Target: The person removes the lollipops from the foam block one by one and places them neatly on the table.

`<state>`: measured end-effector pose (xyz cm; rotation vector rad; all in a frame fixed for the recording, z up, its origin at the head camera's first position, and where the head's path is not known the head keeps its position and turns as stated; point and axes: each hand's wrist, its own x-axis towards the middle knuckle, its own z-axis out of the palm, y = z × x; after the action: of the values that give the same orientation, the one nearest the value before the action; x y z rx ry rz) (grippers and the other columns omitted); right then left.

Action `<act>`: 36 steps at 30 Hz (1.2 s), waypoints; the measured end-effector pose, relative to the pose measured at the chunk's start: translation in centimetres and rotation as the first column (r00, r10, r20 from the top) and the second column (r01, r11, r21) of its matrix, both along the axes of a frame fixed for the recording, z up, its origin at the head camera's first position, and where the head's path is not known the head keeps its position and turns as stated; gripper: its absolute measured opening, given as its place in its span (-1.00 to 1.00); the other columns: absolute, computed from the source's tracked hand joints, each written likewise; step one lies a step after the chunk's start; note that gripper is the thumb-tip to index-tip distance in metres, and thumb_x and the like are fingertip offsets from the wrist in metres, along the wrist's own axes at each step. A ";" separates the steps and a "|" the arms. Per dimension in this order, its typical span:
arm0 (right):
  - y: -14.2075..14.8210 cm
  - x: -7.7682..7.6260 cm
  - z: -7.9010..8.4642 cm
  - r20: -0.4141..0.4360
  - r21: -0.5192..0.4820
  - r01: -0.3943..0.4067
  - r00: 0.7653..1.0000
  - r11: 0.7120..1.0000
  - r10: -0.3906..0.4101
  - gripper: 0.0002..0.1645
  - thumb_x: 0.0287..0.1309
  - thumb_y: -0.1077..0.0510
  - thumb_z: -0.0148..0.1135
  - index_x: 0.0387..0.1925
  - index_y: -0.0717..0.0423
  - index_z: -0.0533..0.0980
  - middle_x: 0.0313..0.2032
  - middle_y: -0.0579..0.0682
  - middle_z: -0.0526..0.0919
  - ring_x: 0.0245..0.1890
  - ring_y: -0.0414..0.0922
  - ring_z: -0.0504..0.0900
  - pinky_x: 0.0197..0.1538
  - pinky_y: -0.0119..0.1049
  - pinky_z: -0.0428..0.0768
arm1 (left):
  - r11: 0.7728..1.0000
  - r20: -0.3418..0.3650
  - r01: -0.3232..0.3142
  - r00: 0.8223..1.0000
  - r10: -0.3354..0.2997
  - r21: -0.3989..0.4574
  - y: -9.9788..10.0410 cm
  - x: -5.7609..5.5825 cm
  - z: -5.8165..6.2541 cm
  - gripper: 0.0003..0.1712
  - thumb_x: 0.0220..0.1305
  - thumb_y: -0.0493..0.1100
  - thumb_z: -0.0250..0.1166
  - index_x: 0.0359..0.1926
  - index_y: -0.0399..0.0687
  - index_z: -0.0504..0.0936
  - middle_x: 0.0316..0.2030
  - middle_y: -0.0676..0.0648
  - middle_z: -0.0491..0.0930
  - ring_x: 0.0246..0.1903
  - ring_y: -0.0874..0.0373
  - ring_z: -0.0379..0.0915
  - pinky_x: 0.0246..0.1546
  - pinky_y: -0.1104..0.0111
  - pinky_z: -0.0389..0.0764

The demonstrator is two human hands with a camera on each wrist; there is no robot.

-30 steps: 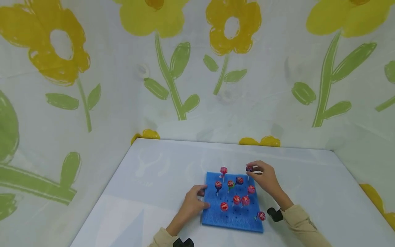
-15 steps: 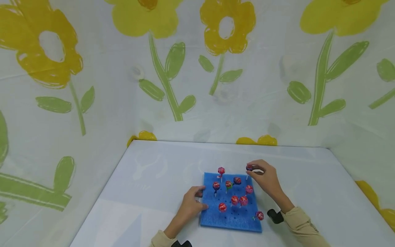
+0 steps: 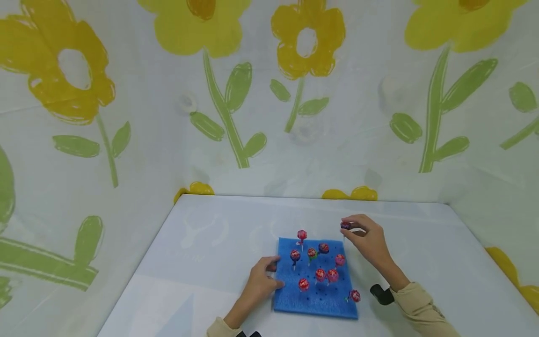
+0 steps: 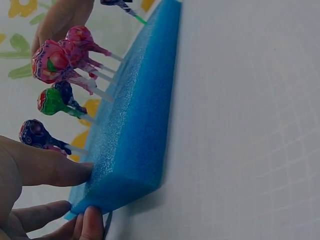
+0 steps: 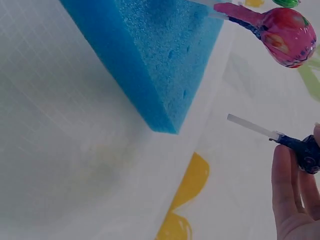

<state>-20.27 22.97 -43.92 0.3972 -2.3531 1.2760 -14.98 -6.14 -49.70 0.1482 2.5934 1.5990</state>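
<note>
A blue foam block (image 3: 290, 299) lies on the white table with several wrapped lollipops standing in it by their sticks. My left hand (image 3: 260, 281) grips its left edge; in the left wrist view the thumb (image 4: 55, 167) presses the top face and the fingertips (image 4: 92, 222) sit against the side. Beyond the far right corner, my right hand (image 3: 370, 238) pinches a dark blue-purple lollipop (image 3: 345, 225) by its candy head. Its white stick (image 5: 252, 126) points toward the block, bare and apart from the foam in the right wrist view. A pink lollipop (image 5: 287, 37) stands close by.
Small holes dot the foam between the lollipops. One red-and-purple lollipop (image 3: 355, 295) leans out over the block's near right corner. White cloth walls (image 3: 337, 154) printed with yellow flowers enclose the table (image 3: 202, 262) at the back and sides.
My right hand has moved up and slightly right, carrying the dark lollipop away from the block's far right corner. My left hand keeps its place on the foam. The head view has shifted slightly.
</note>
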 end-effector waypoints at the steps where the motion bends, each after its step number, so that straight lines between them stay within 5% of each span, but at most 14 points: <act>1: 0.1 0.0 0.0 -0.001 -0.005 0.001 1.000 1.000 -0.001 -0.71 0.04 0.31 0.35 -0.14 0.21 0.58 -0.21 0.05 0.62 -0.24 -0.02 0.64 -0.24 -0.58 0.53 | 1.000 -0.006 0.001 1.000 -0.001 -0.007 0.0 0.0 -0.1 -0.31 -0.18 -0.42 0.44 0.11 -0.24 0.49 -0.11 -0.13 0.53 -0.11 -0.03 0.44 -0.28 0.24 0.53; 24: 2.9 -0.5 1.0 0.063 0.086 0.075 0.995 0.993 -0.081 -0.72 0.12 0.18 0.32 -0.13 0.20 0.58 -0.19 0.11 0.64 -0.29 -0.40 0.55 -0.26 -0.64 0.49 | 1.000 -0.005 0.006 1.000 -0.006 0.021 0.0 0.2 -0.3 -0.32 -0.15 -0.42 0.44 0.11 -0.21 0.50 -0.12 -0.12 0.53 -0.15 0.02 0.44 -0.39 0.38 0.51; 36: 4.2 -1.5 0.0 0.123 0.047 0.045 0.991 0.998 -0.050 -0.68 0.13 0.16 0.31 -0.10 0.27 0.57 -0.21 0.20 0.64 -0.36 -0.25 0.64 -0.35 -0.54 0.55 | 1.000 -0.022 -0.005 1.000 0.005 -0.001 0.0 0.3 0.0 -0.35 -0.12 -0.42 0.43 0.10 -0.21 0.51 -0.13 -0.11 0.52 -0.17 0.04 0.42 -0.39 0.42 0.48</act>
<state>-21.77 27.21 -43.94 0.2808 -2.4826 1.2615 -14.66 -6.16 -49.70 0.1610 2.6132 1.6068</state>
